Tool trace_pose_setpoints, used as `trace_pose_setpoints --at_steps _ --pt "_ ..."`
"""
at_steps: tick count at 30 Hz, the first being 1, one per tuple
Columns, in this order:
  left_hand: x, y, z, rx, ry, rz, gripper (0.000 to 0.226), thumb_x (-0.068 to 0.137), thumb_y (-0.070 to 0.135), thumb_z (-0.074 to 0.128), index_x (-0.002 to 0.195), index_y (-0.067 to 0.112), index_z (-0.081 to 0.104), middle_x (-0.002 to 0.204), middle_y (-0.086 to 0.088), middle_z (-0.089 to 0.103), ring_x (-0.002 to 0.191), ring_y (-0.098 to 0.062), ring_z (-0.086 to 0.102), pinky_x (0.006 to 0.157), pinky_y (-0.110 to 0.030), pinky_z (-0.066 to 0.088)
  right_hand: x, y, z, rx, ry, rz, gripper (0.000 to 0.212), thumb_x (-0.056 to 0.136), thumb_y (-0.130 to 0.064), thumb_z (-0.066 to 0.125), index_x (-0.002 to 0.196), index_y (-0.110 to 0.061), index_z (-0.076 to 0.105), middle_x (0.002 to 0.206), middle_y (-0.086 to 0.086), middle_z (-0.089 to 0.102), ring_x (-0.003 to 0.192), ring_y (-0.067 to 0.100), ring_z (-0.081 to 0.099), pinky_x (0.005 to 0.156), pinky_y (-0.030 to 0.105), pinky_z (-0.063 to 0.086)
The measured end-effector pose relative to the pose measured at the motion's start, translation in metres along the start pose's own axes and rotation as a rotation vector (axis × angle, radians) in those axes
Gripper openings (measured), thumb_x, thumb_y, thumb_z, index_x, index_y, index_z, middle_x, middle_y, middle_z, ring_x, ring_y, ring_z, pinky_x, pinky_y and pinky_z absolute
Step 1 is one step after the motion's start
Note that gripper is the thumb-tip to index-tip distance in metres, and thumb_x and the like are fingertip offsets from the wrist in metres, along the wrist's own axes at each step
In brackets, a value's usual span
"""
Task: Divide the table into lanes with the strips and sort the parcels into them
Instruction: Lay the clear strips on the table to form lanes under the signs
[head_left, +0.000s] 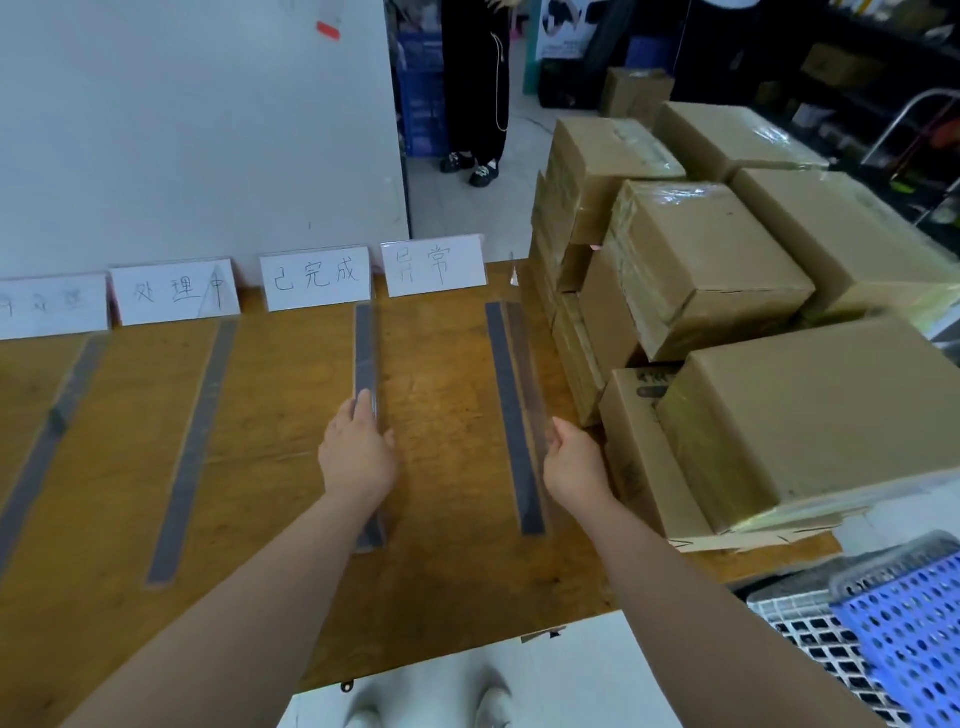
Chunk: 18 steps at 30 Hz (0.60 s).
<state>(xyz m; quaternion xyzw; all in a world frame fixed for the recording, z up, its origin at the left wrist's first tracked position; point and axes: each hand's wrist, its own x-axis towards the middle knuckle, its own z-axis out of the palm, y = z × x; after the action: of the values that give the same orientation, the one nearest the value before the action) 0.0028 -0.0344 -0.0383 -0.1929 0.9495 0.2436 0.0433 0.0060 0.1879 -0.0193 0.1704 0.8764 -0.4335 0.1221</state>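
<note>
Several long clear strips with grey undersides lie front to back on the wooden table (441, 384). My left hand (357, 457) holds the third strip (365, 353) near its middle, fingers curled on it. My right hand (574, 465) grips the rightmost strip (511, 374) at its right edge. Another strip (195, 441) and a far-left strip (47, 441) lie flat to the left. Brown cardboard parcels (706, 270) are stacked on the table's right end, close beside my right hand. White handwritten lane cards (317, 278) stand along the back edge.
A white wall panel (197, 130) stands behind the cards. A person in black trousers (475, 88) stands on the floor beyond the table. A blue perforated basket (904, 629) sits over a white one at the lower right. Dark shelving fills the far right.
</note>
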Motion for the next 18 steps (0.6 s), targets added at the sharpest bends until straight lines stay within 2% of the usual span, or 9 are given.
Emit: trace_pose_setpoints --at_steps 2,4,8,13,18 --pt "-0.001 -0.002 -0.002 -0.064 -0.014 -0.013 0.056 0.099 0.021 0.049 0.151 0.02 0.03 0.141 -0.011 0.05 0.124 -0.034 0.05 0.1 -0.048 0.045 0.006 0.0 0.001 -0.016 0.027 0.01 0.037 0.103 -0.007 0.032 0.136 -0.013 0.049 0.128 0.007 0.059 0.106 0.02 0.056 0.086 0.028 0.045" --pt "-0.004 0.001 -0.004 -0.099 -0.037 -0.038 0.052 0.101 0.019 0.046 0.15 0.017 0.032 0.137 -0.012 0.054 0.121 -0.033 0.053 0.098 -0.046 0.047 0.012 0.0 0.002 -0.029 0.04 0.017 0.038 0.103 -0.008 0.033 0.138 -0.014 0.048 0.128 0.006 0.058 0.102 0.018 0.054 0.081 0.027 0.042" --pt "-0.013 0.01 -0.008 -0.185 -0.049 -0.064 0.037 0.102 0.011 0.042 0.139 0.005 0.045 0.134 -0.016 0.057 0.12 -0.034 0.054 0.097 -0.039 0.043 0.024 0.0 0.005 -0.048 0.052 0.002 0.041 0.102 -0.007 0.036 0.141 -0.017 0.044 0.133 0.005 0.056 0.12 0.022 0.054 0.089 0.03 0.044" --pt "-0.013 0.015 -0.011 -0.233 -0.041 -0.071 0.036 0.103 0.01 0.042 0.138 0.006 0.047 0.134 -0.015 0.057 0.121 -0.033 0.053 0.097 -0.038 0.042 0.036 0.0 0.006 -0.096 0.055 -0.021 0.044 0.103 -0.01 0.035 0.146 -0.019 0.038 0.14 0.005 0.052 0.126 0.023 0.05 0.101 0.038 0.045" --pt "-0.013 0.016 -0.012 -0.233 -0.029 -0.084 0.034 0.103 0.012 0.042 0.136 0.005 0.048 0.13 -0.016 0.059 0.118 -0.033 0.055 0.094 -0.038 0.043 0.042 0.005 0.006 -0.046 0.062 -0.017 0.041 0.104 -0.02 0.036 0.144 -0.02 0.042 0.142 0.002 0.051 0.13 0.021 0.048 0.104 0.037 0.041"
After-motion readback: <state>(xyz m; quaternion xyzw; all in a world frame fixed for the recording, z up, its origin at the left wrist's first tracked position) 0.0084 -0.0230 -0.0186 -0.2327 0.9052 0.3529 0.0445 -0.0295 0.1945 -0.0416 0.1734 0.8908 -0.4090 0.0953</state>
